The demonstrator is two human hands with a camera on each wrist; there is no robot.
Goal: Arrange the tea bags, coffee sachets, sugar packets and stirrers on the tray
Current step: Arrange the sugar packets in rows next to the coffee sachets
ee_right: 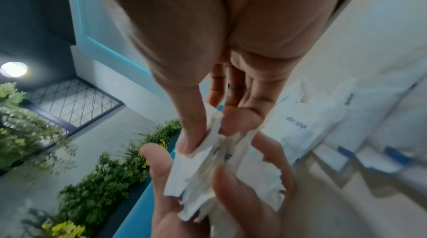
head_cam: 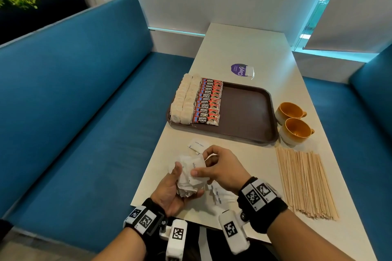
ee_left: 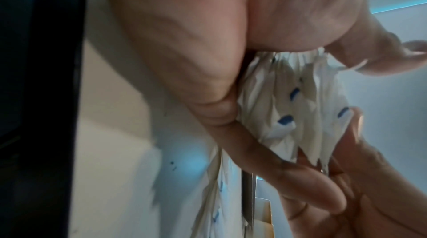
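My left hand cups a bunch of white sugar packets near the table's front edge, its fingers curled round them. My right hand pinches the top of the same bunch between thumb and fingers. The packets carry small blue marks. More sugar packets lie on the table under my right wrist, and one lies ahead of my hands. The brown tray holds two rows of tea bags and a row of red coffee sachets at its left end. Wooden stirrers lie piled at the right.
Two orange cups stand right of the tray. A purple round sticker and a loose tea bag lie beyond the tray. Blue bench seats flank the white table.
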